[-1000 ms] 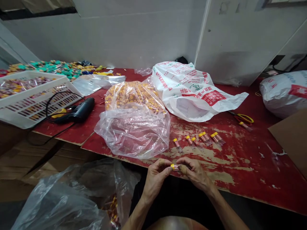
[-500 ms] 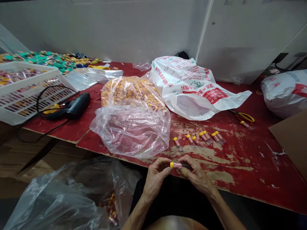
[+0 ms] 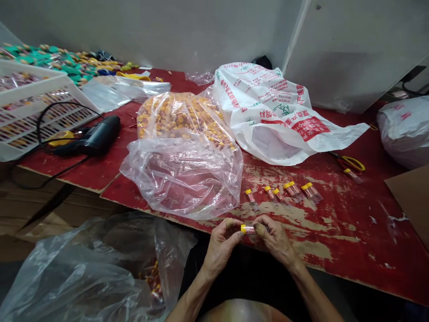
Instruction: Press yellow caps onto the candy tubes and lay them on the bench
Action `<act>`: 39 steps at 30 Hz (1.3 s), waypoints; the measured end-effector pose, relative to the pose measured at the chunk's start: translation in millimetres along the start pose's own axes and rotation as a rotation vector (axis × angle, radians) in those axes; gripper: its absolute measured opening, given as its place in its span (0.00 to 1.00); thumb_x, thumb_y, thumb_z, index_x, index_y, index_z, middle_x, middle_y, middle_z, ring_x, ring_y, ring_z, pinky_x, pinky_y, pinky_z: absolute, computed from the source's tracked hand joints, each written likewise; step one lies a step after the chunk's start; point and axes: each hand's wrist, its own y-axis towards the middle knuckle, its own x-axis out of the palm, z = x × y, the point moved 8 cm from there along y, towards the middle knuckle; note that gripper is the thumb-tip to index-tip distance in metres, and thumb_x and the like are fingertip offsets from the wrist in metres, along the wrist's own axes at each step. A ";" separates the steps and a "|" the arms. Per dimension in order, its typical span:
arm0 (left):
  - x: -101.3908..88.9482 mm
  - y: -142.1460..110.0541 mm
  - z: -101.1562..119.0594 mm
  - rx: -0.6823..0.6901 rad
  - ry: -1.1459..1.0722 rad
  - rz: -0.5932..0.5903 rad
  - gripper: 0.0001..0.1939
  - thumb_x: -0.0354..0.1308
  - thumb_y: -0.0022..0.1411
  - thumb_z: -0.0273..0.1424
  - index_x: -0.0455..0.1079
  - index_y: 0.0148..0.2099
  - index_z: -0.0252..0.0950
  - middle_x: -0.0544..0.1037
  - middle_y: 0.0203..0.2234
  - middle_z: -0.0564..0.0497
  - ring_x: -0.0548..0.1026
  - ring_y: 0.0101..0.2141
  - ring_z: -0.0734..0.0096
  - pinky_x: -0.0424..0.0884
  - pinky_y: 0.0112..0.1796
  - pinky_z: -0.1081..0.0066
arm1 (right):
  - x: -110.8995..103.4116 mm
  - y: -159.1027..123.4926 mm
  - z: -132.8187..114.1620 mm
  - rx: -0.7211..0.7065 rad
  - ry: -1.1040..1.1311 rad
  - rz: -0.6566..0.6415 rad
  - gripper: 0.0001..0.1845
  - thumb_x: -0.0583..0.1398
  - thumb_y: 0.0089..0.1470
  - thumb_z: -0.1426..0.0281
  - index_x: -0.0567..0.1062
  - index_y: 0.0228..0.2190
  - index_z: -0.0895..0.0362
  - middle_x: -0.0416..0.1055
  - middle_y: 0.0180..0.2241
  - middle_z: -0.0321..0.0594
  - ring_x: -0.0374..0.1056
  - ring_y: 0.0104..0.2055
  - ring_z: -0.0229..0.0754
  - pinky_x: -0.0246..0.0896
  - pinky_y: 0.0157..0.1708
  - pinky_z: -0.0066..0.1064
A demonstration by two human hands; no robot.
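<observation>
A small clear tube with a yellow cap and red-and-white print (image 3: 248, 229) lies level between my hands, just over the table's front edge. My left hand (image 3: 221, 243) pinches it at the cap end with thumb and fingertips. At the other end, the thumb and fingers of my right hand (image 3: 276, 241) are closed on the tube and hide that part. Several similar capped tubes (image 3: 291, 189) lie in a loose row on the red table (image 3: 342, 219) beyond my hands. One more tube (image 3: 351, 175) rests by yellow-handled scissors (image 3: 351, 163).
A clear bag of yellow-capped pieces (image 3: 184, 165) and a white printed sack (image 3: 268, 107) lie ahead. To the left are a black corded heat-gun-like tool (image 3: 102, 136) and a white crate (image 3: 72, 105). A cardboard flap (image 3: 410, 197) stands at right; another clear bag (image 3: 83, 268) hangs below.
My right fingers have shifted along the tube toward the cap and now cover more of it. The left hand keeps its pinch. The whole view has shifted slightly.
</observation>
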 end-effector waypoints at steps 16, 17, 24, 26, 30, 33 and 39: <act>-7.3 -1.5 12.6 0.033 0.024 0.034 0.09 0.65 0.52 0.33 0.74 0.36 0.36 0.73 0.30 0.53 0.70 0.32 0.72 0.67 0.35 0.75 | -4.7 -5.7 -3.3 0.001 0.059 -0.011 0.18 0.55 0.56 0.55 0.70 0.40 0.56 0.68 0.31 0.36 0.62 0.30 0.38 0.56 0.29 0.26; -7.3 -1.2 12.7 0.023 0.025 0.030 0.10 0.64 0.52 0.34 0.74 0.36 0.36 0.73 0.30 0.52 0.70 0.32 0.72 0.68 0.34 0.74 | -5.3 -6.1 -5.8 -0.009 0.046 -0.016 0.17 0.55 0.56 0.56 0.70 0.38 0.56 0.68 0.30 0.35 0.62 0.29 0.38 0.55 0.28 0.26; -2.2 2.7 24.4 0.098 0.148 0.011 0.09 0.63 0.53 0.35 0.75 0.35 0.36 0.72 0.28 0.51 0.69 0.29 0.71 0.67 0.32 0.73 | -6.5 -3.4 -2.8 -0.011 0.067 0.100 0.21 0.52 0.57 0.52 0.69 0.25 0.56 0.58 0.18 0.31 0.53 0.19 0.35 0.47 0.20 0.26; -3.4 4.7 32.5 0.149 0.191 0.020 0.09 0.63 0.54 0.35 0.75 0.36 0.36 0.73 0.29 0.50 0.71 0.31 0.69 0.68 0.34 0.72 | -7.2 -2.4 6.2 0.027 0.132 0.138 0.20 0.53 0.56 0.52 0.71 0.29 0.56 0.59 0.18 0.31 0.54 0.20 0.35 0.49 0.19 0.25; -27.2 16.8 63.2 0.291 0.348 0.166 0.11 0.59 0.57 0.36 0.74 0.41 0.38 0.75 0.34 0.48 0.72 0.36 0.64 0.68 0.39 0.68 | -32.6 -0.8 30.8 0.082 0.259 0.348 0.21 0.55 0.55 0.53 0.70 0.42 0.56 0.60 0.18 0.31 0.56 0.18 0.37 0.54 0.18 0.26; -53.3 40.7 88.5 0.379 0.617 0.327 0.09 0.55 0.59 0.33 0.74 0.39 0.38 0.75 0.36 0.46 0.71 0.40 0.60 0.65 0.43 0.63 | -58.4 -0.7 43.2 0.091 0.151 0.527 0.22 0.56 0.55 0.54 0.68 0.45 0.56 0.62 0.19 0.31 0.59 0.19 0.38 0.58 0.20 0.28; -56.8 123.9 91.2 0.375 0.746 0.216 0.09 0.57 0.48 0.20 0.71 0.22 0.38 0.76 0.28 0.45 0.71 0.40 0.56 0.61 0.49 0.59 | -58.6 1.3 29.4 -0.065 -0.387 0.712 0.20 0.52 0.57 0.53 0.71 0.40 0.54 0.73 0.29 0.42 0.68 0.26 0.45 0.62 0.25 0.34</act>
